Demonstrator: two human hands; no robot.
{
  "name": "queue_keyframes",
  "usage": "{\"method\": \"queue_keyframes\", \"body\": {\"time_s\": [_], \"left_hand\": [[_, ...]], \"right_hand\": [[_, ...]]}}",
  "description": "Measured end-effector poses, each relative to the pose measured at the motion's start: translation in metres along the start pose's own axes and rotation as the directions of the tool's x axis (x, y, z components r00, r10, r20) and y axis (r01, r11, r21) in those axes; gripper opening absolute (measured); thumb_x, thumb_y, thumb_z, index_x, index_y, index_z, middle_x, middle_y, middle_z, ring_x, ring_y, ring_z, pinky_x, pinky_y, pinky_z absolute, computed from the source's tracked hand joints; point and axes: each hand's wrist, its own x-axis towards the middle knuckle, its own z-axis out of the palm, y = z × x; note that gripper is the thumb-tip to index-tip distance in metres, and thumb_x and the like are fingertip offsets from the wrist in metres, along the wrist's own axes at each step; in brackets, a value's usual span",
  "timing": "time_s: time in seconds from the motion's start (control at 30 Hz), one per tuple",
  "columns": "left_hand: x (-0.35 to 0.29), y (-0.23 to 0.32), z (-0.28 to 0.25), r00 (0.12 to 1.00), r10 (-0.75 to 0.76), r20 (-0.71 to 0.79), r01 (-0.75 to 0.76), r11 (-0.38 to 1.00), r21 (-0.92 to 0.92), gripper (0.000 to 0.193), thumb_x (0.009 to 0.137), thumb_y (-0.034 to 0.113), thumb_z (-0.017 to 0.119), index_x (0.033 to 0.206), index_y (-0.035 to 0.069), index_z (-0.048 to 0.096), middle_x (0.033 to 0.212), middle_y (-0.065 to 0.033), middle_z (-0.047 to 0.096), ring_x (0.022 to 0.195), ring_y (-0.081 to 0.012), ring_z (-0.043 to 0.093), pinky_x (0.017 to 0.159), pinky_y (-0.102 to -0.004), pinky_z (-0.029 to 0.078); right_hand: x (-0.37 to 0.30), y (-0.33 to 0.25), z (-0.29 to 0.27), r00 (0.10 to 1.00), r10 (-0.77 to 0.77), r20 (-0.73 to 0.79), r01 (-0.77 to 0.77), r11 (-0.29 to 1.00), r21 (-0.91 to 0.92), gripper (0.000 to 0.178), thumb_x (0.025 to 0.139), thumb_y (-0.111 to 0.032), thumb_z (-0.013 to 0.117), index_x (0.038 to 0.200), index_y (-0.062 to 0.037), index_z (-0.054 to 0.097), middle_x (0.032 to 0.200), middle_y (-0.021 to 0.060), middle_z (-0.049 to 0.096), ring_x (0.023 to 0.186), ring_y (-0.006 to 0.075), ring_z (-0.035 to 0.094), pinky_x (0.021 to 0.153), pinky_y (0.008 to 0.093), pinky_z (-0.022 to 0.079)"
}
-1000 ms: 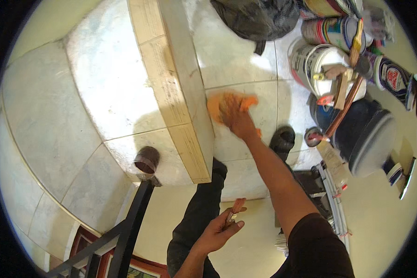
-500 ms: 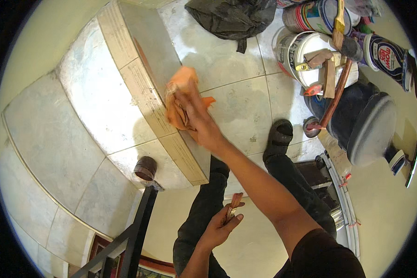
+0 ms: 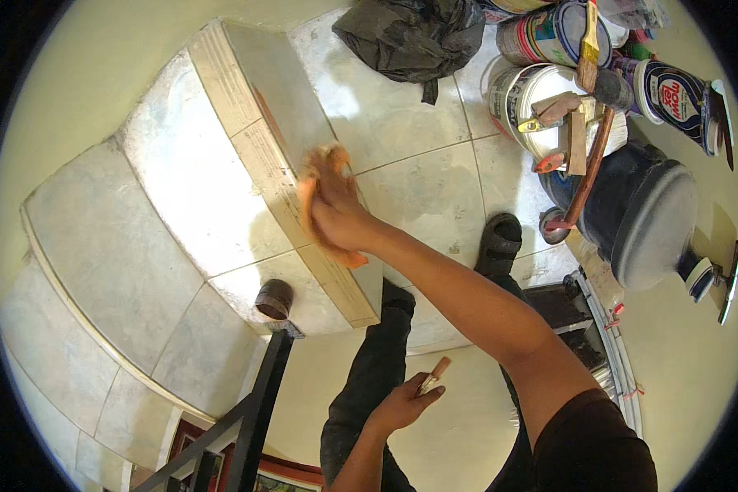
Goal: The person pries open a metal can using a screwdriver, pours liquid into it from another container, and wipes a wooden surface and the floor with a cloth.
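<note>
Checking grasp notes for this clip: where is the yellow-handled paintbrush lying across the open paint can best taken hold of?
Probably by the yellow handle of the paintbrush, coming from above. The handle lies exposed across the top of the open paint can, while its dark bristle end points down toward the white bucket, crowded by other tools.

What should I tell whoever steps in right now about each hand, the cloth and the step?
Right hand: presses an orange cloth flat against the wooden nosing of the tiled step.
Left hand: fingers closed round a small brush, held low, away from the step.
Done: cannot tell how much of the edge is wiped.
Left: judging by the cloth's position, probably the nosing's near end. Paint cans stand to the right.
</note>
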Motion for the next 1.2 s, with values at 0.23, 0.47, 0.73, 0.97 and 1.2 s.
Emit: {"method": "queue_keyframes", "body": {"time_s": [0.23, 0.47, 0.73, 0.97, 1.2], "left_hand": [[0.027, -0.054, 0.016, 0.993, 0.059, -0.103, -0.060, 0.998, -0.007, 0.091, 0.097, 0.068, 0.071, 0.153, -0.001, 0.051, 0.115, -0.0258, 0.073, 0.109, -0.0386, 0.072, 0.092, -0.0459, 0.054], [0.038, -0.044, 0.028, 0.996, -0.092, 0.006, 0.089, 0.977, 0.192, 0.107, 0.093, 0.072, 0.073, 0.158, -0.008, 0.042, 0.134, -0.0341, 0.068, 0.126, -0.0437, 0.069, 0.105, -0.0449, 0.053], [0.046, -0.070, 0.032, 0.989, 0.136, -0.061, -0.132, 0.989, 0.063, 0.104, 0.094, 0.073, 0.072, 0.161, -0.001, 0.042, 0.124, -0.0294, 0.072, 0.113, -0.0414, 0.073, 0.095, -0.0463, 0.056], [0.039, -0.035, 0.045, 0.960, -0.233, 0.158, 0.152, 0.902, 0.405, 0.111, 0.087, 0.088, 0.064, 0.171, 0.020, 0.037, 0.158, -0.0326, 0.053, 0.144, -0.0460, 0.058, 0.120, -0.0480, 0.046], [0.037, -0.038, 0.041, 0.974, -0.175, 0.143, 0.094, 0.888, 0.450, 0.107, 0.085, 0.092, 0.061, 0.173, 0.049, 0.018, 0.174, -0.0294, 0.032, 0.149, -0.0519, 0.050, 0.123, -0.0520, 0.044]], "right_hand": [[0.091, 0.072, 0.004, 0.990, 0.143, -0.004, -0.126, 0.881, 0.455, 0.083, 0.115, -0.061, 0.026, 0.172, -0.0020, 0.018, 0.177, 0.0354, 0.017, 0.164, 0.0440, 0.026, 0.128, 0.0624, 0.025], [-0.019, 0.036, 0.039, 0.984, -0.032, -0.176, 0.048, 0.995, 0.090, 0.080, 0.114, -0.043, 0.039, 0.174, 0.0015, 0.010, 0.180, 0.0321, 0.003, 0.167, 0.0506, 0.006, 0.132, 0.0648, 0.013], [0.031, 0.080, 0.021, 0.941, -0.166, -0.296, 0.217, 0.964, 0.150, 0.068, 0.117, -0.042, 0.042, 0.169, 0.0002, 0.029, 0.168, 0.0270, 0.037, 0.153, 0.0393, 0.041, 0.126, 0.0450, 0.034], [-0.152, 0.170, -0.014, 0.828, 0.439, 0.348, -0.473, 0.881, 0.015, 0.063, 0.112, -0.029, 0.060, 0.166, -0.0040, 0.041, 0.159, 0.0204, 0.054, 0.147, 0.0282, 0.053, 0.122, 0.0363, 0.042], [-0.048, 0.196, -0.070, 0.807, -0.328, 0.491, 0.586, 0.548, -0.597, 0.058, 0.106, -0.027, 0.058, 0.162, -0.0143, 0.051, 0.172, 0.0001, 0.044, 0.161, 0.0201, 0.036, 0.139, 0.0508, 0.015]]}}
